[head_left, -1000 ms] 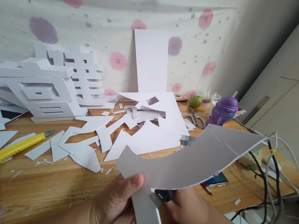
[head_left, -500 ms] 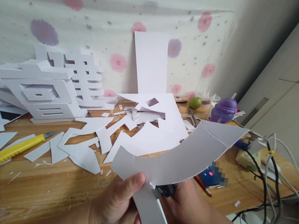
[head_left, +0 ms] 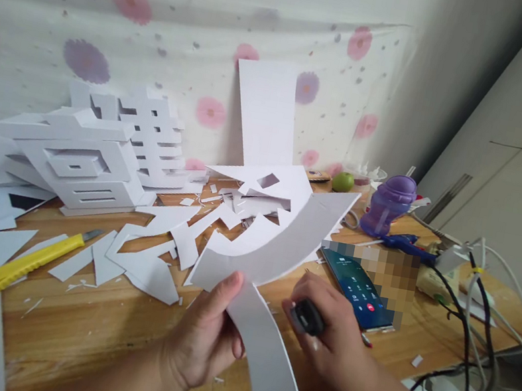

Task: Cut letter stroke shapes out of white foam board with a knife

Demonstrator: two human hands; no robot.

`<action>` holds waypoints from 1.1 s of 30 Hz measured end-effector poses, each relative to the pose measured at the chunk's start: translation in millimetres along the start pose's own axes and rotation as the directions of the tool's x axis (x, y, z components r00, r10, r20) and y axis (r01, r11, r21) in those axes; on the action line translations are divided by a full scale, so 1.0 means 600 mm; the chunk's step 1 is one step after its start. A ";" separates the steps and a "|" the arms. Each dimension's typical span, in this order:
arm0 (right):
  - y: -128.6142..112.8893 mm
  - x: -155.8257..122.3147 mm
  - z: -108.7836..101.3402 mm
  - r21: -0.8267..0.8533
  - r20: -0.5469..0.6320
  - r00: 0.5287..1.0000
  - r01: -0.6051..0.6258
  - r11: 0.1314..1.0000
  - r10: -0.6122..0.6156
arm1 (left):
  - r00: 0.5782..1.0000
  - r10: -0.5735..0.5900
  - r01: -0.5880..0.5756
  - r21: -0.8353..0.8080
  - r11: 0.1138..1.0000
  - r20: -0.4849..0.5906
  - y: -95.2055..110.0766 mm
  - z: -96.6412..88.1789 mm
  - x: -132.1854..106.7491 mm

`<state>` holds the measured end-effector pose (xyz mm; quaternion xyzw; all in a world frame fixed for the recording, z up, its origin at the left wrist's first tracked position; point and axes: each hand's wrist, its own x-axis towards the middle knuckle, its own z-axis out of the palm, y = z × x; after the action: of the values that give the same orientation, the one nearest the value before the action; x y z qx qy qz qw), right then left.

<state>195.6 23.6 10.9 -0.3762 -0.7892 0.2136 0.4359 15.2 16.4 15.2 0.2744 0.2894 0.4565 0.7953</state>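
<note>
My left hand (head_left: 208, 338) is closed round a curved white foam-board piece (head_left: 282, 246), with the thumb on its near face. The piece is raised over the table, one arm sweeping to the upper right and another strip running down toward me. To its right, my right hand (head_left: 328, 329) is wrapped round a black utility knife (head_left: 309, 316), apart from the board. Most of that knife is hidden in the fist, and its blade is hard to make out. A yellow utility knife (head_left: 34, 265) lies at the left with its blade out.
White offcuts (head_left: 147, 270) litter the wooden table (head_left: 113, 345). Built-up white shapes (head_left: 89, 165) stand at the back left. A tall white panel (head_left: 268, 112) leans on the wall. A phone (head_left: 356, 286), a purple bottle (head_left: 391, 202), a green fruit (head_left: 343, 182) and cables (head_left: 468, 340) are on the right.
My right hand has drawn away from the board to the right with the black knife. The board's upper arm has swung left and back, uncovering more of the phone.
</note>
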 end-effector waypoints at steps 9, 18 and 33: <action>-0.026 0.013 -0.012 0.234 0.111 0.979 -0.194 0.953 0.172 | 0.947 0.322 -0.311 0.247 0.918 -0.003 -0.009 -0.012 0.010; -0.039 0.014 0.005 0.221 -0.162 0.967 -0.161 0.962 0.199 | 0.793 0.603 -0.495 0.672 0.552 0.088 -0.020 -0.040 0.010; -0.049 0.026 0.012 0.122 -0.138 0.952 -0.258 0.958 0.274 | 0.705 0.705 -0.497 0.766 0.408 0.081 -0.013 -0.027 0.004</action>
<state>172.5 17.4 35.0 -0.4718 -0.6834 0.2809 0.4811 9.2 17.6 -1.6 0.5964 0.4280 0.5845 0.3456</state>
